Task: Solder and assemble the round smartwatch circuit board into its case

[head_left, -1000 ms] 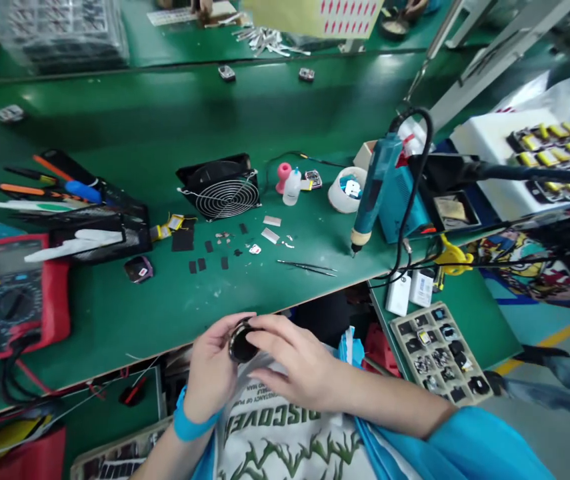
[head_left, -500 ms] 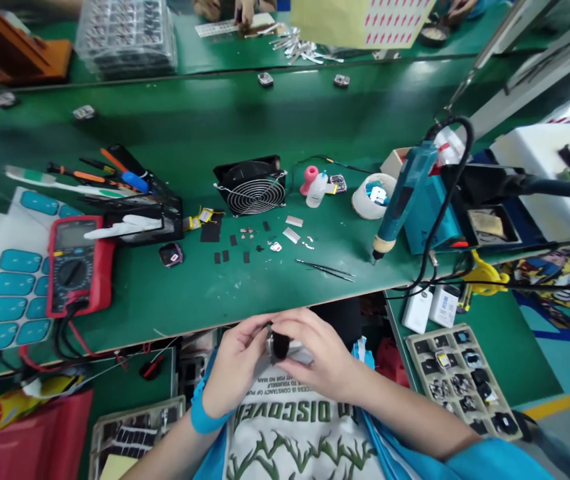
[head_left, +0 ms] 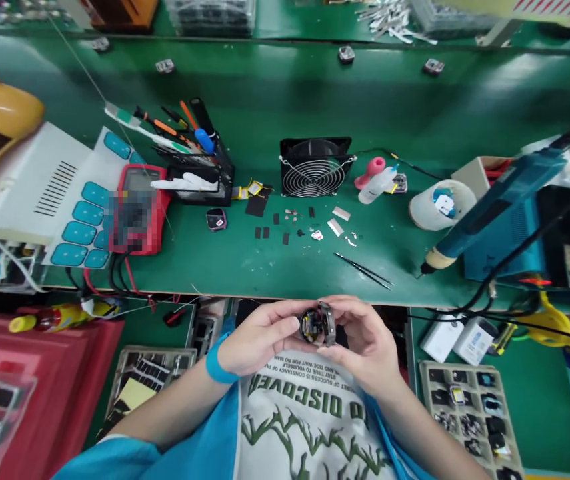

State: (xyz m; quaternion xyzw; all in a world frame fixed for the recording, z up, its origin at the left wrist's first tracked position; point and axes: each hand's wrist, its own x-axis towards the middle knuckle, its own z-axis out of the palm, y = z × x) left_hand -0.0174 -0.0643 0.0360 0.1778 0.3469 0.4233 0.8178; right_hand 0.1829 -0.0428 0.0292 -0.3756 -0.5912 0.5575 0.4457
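In front of my shirt, just below the bench edge, both hands hold an opened smartwatch. Thumb and fingers of my left hand (head_left: 268, 337) pinch its round part with inner components (head_left: 309, 325). My right hand (head_left: 366, 340) grips the dark watch case (head_left: 328, 323), tilted on edge beside that part. Whether a cable joins the two halves I cannot tell. On the bench beyond lie black tweezers (head_left: 363, 270), small dark pads (head_left: 262, 233) and light metal strips (head_left: 335, 227). Another small watch body (head_left: 216, 219) lies farther left.
A fan (head_left: 315, 175) stands mid-bench, with a dropper bottle (head_left: 377, 185) and white tub (head_left: 442, 203) to its right. An electric screwdriver (head_left: 495, 207) hangs at right. A multimeter (head_left: 137, 210) and tool holder (head_left: 199, 180) stand left. A parts tray (head_left: 427, 400) sits lower right.
The watch, earlier held together as one dark piece, now shows its inside, with its two parts turned apart between my hands. My view has shifted left.
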